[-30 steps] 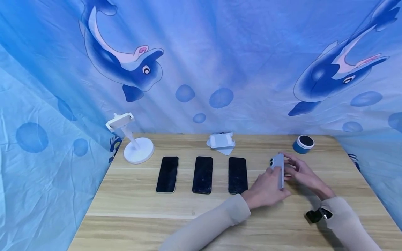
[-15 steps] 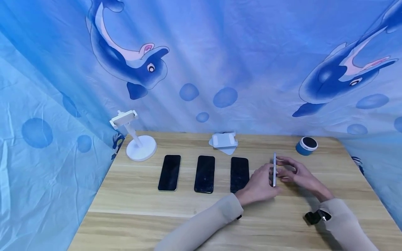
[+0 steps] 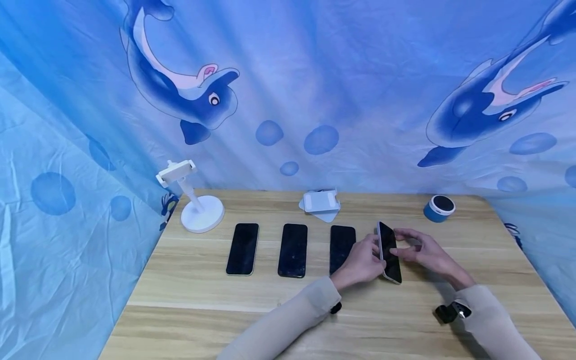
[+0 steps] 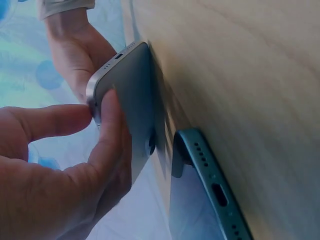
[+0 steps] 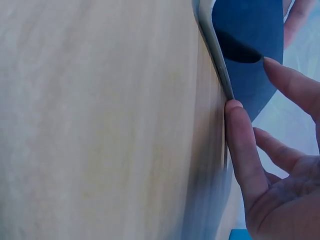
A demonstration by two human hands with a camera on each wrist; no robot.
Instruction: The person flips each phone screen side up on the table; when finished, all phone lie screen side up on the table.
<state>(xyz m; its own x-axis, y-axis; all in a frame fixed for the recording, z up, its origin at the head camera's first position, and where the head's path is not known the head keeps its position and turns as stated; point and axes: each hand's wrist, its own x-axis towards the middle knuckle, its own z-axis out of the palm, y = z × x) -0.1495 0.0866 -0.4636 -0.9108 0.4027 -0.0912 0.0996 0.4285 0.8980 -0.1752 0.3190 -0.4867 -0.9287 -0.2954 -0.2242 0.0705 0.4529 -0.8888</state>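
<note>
In the head view a smartphone (image 3: 388, 245) stands tilted, its dark screen facing up and right. The left hand (image 3: 361, 261) pinches it from the left; in the left wrist view the thumb lies at the edge and fingers (image 4: 111, 117) lie against its silvery back. The right hand (image 3: 426, 254) touches its right side with spread, relaxed fingers. One right fingertip meets the lower edge (image 5: 220, 67) and the thumb (image 5: 280, 75) meets the screen, as the right wrist view shows. Just left of the left hand lies another smartphone (image 3: 342, 245), partly covered by that hand.
Two more smartphones, one far left (image 3: 243, 249) and one in the middle (image 3: 292, 250), lie screen up on the wooden table (image 3: 189, 295). A white phone stand (image 3: 202, 215), a folded pale stand (image 3: 321, 201) and a blue-white round device (image 3: 438, 210) stand farther back.
The held smartphone has turned from showing its back, through edge-on, to showing its screen. Both hands have moved a little left, the left hand more so.
</note>
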